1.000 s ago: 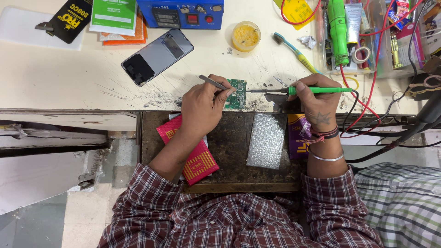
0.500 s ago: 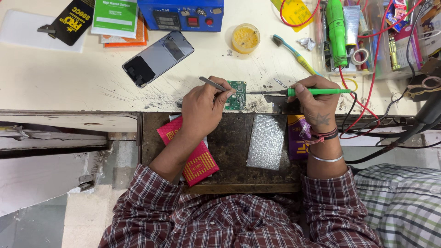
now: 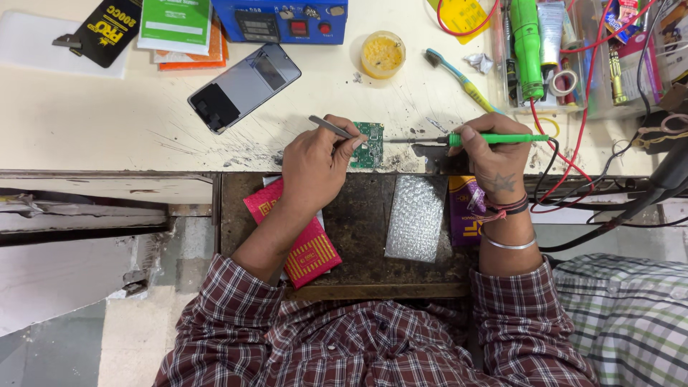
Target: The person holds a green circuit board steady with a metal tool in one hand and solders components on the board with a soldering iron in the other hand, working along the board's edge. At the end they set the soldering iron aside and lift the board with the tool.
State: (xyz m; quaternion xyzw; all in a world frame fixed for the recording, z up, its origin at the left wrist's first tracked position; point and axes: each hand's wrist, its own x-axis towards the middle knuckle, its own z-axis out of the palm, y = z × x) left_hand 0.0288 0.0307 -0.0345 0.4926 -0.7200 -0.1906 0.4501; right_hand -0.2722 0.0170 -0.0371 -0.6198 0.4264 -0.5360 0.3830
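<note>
Workbench [image 3: 107,136]: pale top, scratched and scorched near its front edge; an open drawer sits below it, between the forearms.
Drawer contents: red packet [image 3: 304,247], bubble-wrap piece [image 3: 416,218], purple packet [image 3: 464,215], lying side by side.
Clear tray [image 3: 573,57]: at the far right of the bench; holds a green tool, a tape roll, tubes and wires.
Phone [image 3: 244,86]: lies face down, well left of the work.
Yellow tub [image 3: 383,54]: round, open, with yellow paste inside.
Left hand [image 3: 315,168]: fingers pinched shut on tweezers [image 3: 331,127], tips toward the board.
Right hand [image 3: 494,154]: fingers closed around soldering iron [image 3: 494,137].
Circuit board [image 3: 369,145]: small, green, flat at the bench edge, touching the left fingertips.
Key relation: the iron's long axis runs left-right, tip pointing left at the board's right edge; the left hand is nearer.
</note>
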